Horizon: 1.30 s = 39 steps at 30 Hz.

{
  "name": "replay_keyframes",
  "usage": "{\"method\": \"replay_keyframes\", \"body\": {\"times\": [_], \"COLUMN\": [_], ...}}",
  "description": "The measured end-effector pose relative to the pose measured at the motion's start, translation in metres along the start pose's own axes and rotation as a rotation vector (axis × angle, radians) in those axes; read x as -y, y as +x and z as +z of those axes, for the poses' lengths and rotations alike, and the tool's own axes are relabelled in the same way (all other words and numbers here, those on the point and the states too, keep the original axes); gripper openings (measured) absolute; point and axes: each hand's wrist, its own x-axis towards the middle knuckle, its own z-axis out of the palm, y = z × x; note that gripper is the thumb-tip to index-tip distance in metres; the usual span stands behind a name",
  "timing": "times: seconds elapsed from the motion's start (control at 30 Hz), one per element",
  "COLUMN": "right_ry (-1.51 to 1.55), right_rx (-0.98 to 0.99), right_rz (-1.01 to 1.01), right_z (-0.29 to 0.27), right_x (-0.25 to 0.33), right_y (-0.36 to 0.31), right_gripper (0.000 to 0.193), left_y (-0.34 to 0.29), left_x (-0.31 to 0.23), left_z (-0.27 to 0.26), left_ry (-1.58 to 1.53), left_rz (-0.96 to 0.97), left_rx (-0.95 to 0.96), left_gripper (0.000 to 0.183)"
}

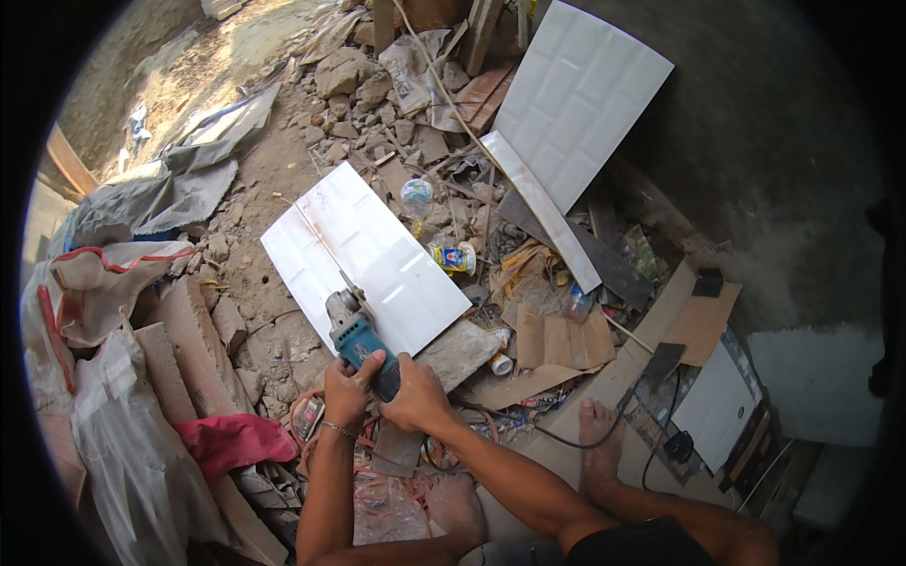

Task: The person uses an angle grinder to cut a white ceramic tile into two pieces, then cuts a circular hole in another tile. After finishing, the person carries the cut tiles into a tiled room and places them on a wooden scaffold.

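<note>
Just off the tile's [408, 294] near edge, the left hand [347, 389] and right hand [415, 396] are gripping the grinder [358, 342] together, both wrapping round its body and lying about equally near the tile. Beyond them, the grinder's long axis is pointing away over the tile, toward a dusty line [319, 235].

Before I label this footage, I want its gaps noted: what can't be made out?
In the head view:
Most fingertips of the left hand and right hand: hidden by the hands and angle grinder.
Whatever lies beneath the white tile at the grinder: covered by it.
Dark clothing: cut off by the lower edge.
Yellow-and-blue container: print too small.
</note>
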Motion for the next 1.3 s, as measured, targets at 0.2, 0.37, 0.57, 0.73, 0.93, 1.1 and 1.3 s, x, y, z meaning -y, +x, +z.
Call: {"method": "replay_keyframes", "body": {"times": [0.2, 0.37, 0.57, 0.73, 0.93, 1.1, 1.3], "right_ry": [0.004, -0.006, -0.004, 0.017, 0.006, 0.017, 0.024], "right_rx": [0.004, 0.018, 0.009, 0.004, 0.013, 0.002, 0.022], "right_rz": [0.003, 0.021, 0.016, 0.011, 0.022, -0.007, 0.008], "right_z": [-0.003, -0.006, -0.005, -0.005, -0.004, -0.003, -0.004], "right_x": [-0.001, 0.0, -0.002, -0.005, -0.007, -0.008, -0.009], "right_y": [-0.005, -0.008, -0.011, -0.013, -0.011, -0.015, -0.013], "right_gripper": [0.058, 0.061, 0.062, 0.061, 0.06, 0.056, 0.054], "left_y": [-0.01, -0.014, -0.016, -0.016, -0.015, -0.016, -0.019], "left_x": [-0.008, -0.01, -0.007, -0.003, 0.002, 0.006, 0.003], "left_z": [0.005, 0.01, 0.011, 0.009, 0.007, 0.012, 0.013], "left_ry": [0.078, 0.091, 0.102, 0.13, 0.105, 0.019, 0.04], "left_rz": [-0.011, -0.015, 0.014, -0.015, -0.013, 0.024, 0.026], "left_rx": [-0.013, -0.023, -0.041, -0.033, -0.038, -0.018, -0.014], "left_gripper": [0.037, 0.036, 0.031, 0.033, 0.035, 0.027, 0.029]}}
